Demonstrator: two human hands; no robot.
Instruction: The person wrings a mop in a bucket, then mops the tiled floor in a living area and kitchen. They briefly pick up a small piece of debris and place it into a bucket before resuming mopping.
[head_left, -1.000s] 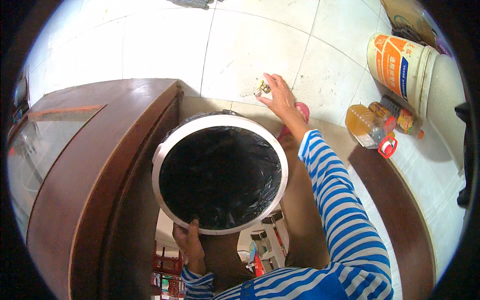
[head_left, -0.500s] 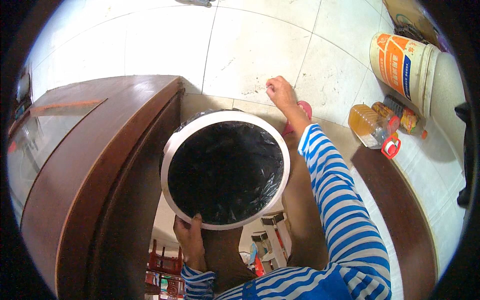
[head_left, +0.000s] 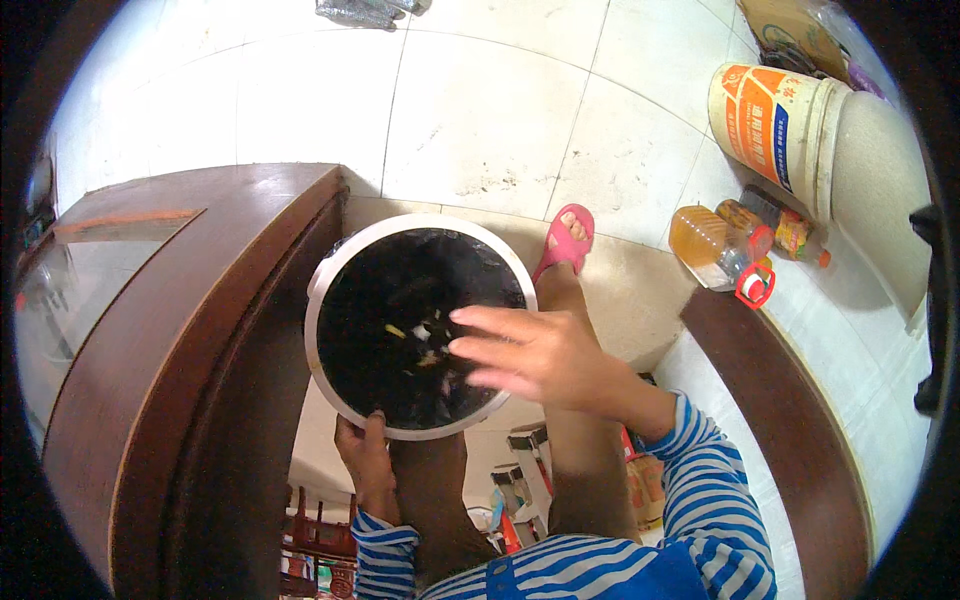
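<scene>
Left hand (head_left: 368,462) clasps the near rim of a round white bin (head_left: 420,221) lined in black plastic, best held steady beneath small pale scraps (head_left: 422,332); right hand (head_left: 535,355) spreads over it, seemingly empty.

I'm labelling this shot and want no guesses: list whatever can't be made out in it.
All in the head view:
Scraps near the right hand: small and blurred; their kind, and whether they are airborne or resting, can't be told.
Left hand: fingertips hidden behind the bin.
Black bag: its bottom is lost in darkness.
Grey item: cut off by the picture's top edge.
</scene>
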